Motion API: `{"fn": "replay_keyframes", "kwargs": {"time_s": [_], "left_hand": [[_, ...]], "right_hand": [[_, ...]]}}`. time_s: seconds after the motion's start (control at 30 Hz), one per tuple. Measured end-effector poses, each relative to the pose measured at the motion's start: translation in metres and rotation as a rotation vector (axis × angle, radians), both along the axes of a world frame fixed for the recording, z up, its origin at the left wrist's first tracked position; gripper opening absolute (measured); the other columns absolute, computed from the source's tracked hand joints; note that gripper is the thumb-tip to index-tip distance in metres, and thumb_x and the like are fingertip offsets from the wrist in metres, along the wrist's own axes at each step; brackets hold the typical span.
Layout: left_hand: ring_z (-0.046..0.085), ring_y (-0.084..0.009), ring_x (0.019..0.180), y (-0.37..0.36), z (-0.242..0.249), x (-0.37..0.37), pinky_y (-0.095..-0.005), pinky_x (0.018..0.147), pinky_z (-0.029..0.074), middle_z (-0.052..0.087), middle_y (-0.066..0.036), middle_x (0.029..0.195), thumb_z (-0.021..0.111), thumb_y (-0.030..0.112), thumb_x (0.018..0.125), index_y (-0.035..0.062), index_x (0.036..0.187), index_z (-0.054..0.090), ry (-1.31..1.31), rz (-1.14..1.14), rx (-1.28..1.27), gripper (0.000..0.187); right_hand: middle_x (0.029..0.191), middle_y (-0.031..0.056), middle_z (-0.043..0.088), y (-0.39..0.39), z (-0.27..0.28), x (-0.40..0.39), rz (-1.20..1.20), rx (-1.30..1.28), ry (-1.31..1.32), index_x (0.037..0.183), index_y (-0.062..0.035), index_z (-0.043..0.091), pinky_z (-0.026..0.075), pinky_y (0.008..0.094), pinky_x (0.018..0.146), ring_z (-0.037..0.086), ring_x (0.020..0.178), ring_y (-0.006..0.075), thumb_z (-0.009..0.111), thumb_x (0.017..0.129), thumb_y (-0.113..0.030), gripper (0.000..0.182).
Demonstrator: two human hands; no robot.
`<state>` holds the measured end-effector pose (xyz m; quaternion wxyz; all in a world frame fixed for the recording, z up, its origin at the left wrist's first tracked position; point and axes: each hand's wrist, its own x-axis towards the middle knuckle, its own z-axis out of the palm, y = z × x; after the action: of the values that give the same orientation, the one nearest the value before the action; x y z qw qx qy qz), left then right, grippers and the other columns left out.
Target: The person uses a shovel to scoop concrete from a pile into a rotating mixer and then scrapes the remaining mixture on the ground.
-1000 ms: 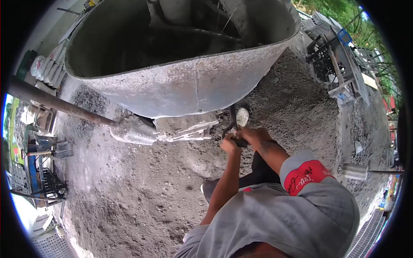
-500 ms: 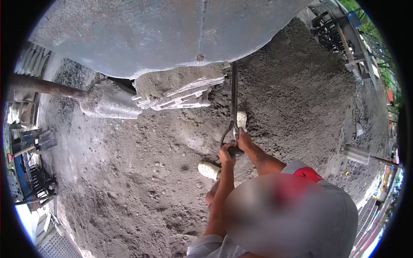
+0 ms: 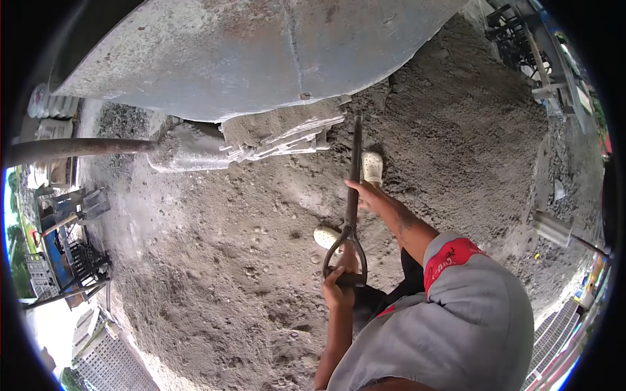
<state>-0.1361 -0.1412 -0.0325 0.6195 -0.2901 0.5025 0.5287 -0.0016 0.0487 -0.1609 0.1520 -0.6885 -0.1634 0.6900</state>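
A shovel (image 3: 353, 156) with a dark shaft and a D-shaped handle stretches away from my body. My left hand (image 3: 338, 290) is closed round the crossbar of that handle, low in the view. Further up, my right hand (image 3: 370, 195) grips the shaft. The shaft's far end meets the grey, loose dirt (image 3: 456, 130); no blade can be made out there. Just beyond stands a large, curved metal vessel (image 3: 274, 52) with a dusty grey-blue surface. Stacked pale slats (image 3: 293, 139), partly covered in dirt, lie under its edge.
My feet in pale clogs (image 3: 372, 167) stand on rough dirt. A rusty pipe (image 3: 85, 147) juts in at the left, near a pale, dust-covered block (image 3: 192, 150). Another shovel (image 3: 96, 203) leans among clutter at left. A metal cylinder (image 3: 551, 228) lies at right.
The shovel has come back towards my body, its handle now lower in view. My left hand has moved down with it, while my right hand is higher, further from the left.
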Motion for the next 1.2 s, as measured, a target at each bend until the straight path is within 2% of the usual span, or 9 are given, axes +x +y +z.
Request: {"fn": "replay_keyframes", "kwargs": {"time_s": [0.1,0.3,0.57,0.63,0.7,0.8,1.0,1.13,1.2], "left_hand": [[0.053,-0.0202,0.062,-0.007,0.034,0.005,-0.0311,0.062,0.044,0.053,-0.01,0.065,0.054,0.002,0.064,0.0017,0.074,0.052,0.198,0.102,-0.175,0.01],[0.044,-0.0173,0.052,-0.022,0.004,0.01,-0.0305,0.051,0.038,0.047,-0.006,0.063,0.054,0.014,0.068,0.005,0.068,0.045,0.694,-0.028,-0.492,0.013],[0.044,-0.0173,0.052,-0.012,0.056,-0.008,-0.0307,0.049,0.037,0.046,-0.006,0.062,0.054,0.015,0.07,0.0043,0.067,0.045,0.94,-0.243,-0.571,0.015],[0.044,-0.0173,0.052,0.008,0.066,-0.014,-0.0307,0.049,0.036,0.046,-0.006,0.061,0.054,0.016,0.07,0.0041,0.067,0.045,0.995,-0.279,-0.53,0.015],[0.044,-0.0173,0.052,0.023,0.078,-0.023,-0.0308,0.049,0.036,0.046,-0.006,0.061,0.054,0.016,0.07,0.0039,0.067,0.045,1.042,-0.312,-0.513,0.016],[0.044,-0.0173,0.051,0.055,0.089,-0.034,-0.0309,0.048,0.035,0.046,-0.006,0.061,0.054,0.017,0.071,0.0037,0.066,0.044,1.114,-0.386,-0.413,0.017],[0.044,-0.0173,0.051,0.139,0.123,-0.02,-0.031,0.047,0.034,0.046,-0.006,0.06,0.054,0.018,0.072,0.0031,0.065,0.044,1.361,-0.518,0.093,0.019],[0.044,-0.0179,0.052,0.203,0.204,0.059,-0.0311,0.046,0.033,0.046,-0.006,0.059,0.051,0.024,0.077,0.0029,0.066,0.045,1.637,-0.606,1.216,0.025],[0.045,-0.0208,0.051,0.212,0.201,0.096,-0.0323,0.048,0.034,0.048,-0.008,0.063,0.056,0.018,0.075,0.0043,0.068,0.047,1.513,-0.735,1.665,0.018]], "right_hand": [[0.075,0.0081,0.054,0.066,-0.1,0.001,-0.357,-0.132,0.174,0.091,-0.0044,0.051,0.051,0.0371,0.064,0.058,0.068,0.026,0.062,0.081,-0.026,0.026],[0.062,0.0069,0.045,0.065,-0.169,0.011,-0.308,-0.227,0.334,0.073,-0.0036,0.048,0.042,0.0356,0.048,0.045,0.05,0.0206,0.057,0.077,-0.008,0.011],[0.057,0.0053,0.045,0.027,-0.04,0.013,-0.553,-0.324,0.311,0.068,-0.0056,0.047,0.042,0.035,0.046,0.046,0.048,0.0196,0.061,0.071,-0.008,0.014],[0.055,0.0051,0.045,-0.01,-0.072,0.016,-0.676,-0.293,0.385,0.065,-0.0056,0.047,0.04,0.0343,0.046,0.046,0.048,0.0187,0.059,0.07,-0.006,0.013],[0.057,0.0069,0.045,0.01,0.018,0.038,-0.807,-0.335,0.309,0.067,-0.004,0.049,0.038,0.0357,0.045,0.044,0.049,0.0201,0.057,0.067,-0.004,0.008],[0.059,0.0056,0.043,0.016,0.054,0.071,-0.904,-0.328,0.219,0.066,-0.0066,0.047,0.04,0.0367,0.047,0.044,0.05,0.0197,0.06,0.068,-0.008,0.013],[0.062,0.0016,0.032,0.109,0.207,0.192,-1.221,0.124,0.519,0.068,-0.0144,0.034,0.027,0.0356,0.051,0.033,0.054,0.014,0.052,0.083,-0.013,0.024],[0.056,-0.0027,0.034,0.136,0.282,0.294,-1.385,0.615,0.994,0.072,-0.0125,0.039,0.035,0.0242,0.04,0.035,0.044,0.009,0.056,0.083,-0.027,0.025],[0.048,-0.0031,0.035,0.13,0.282,0.352,-1.412,0.801,0.864,0.066,-0.0114,0.043,0.035,0.0226,0.037,0.037,0.04,0.0096,0.06,0.08,-0.03,0.028]]}}
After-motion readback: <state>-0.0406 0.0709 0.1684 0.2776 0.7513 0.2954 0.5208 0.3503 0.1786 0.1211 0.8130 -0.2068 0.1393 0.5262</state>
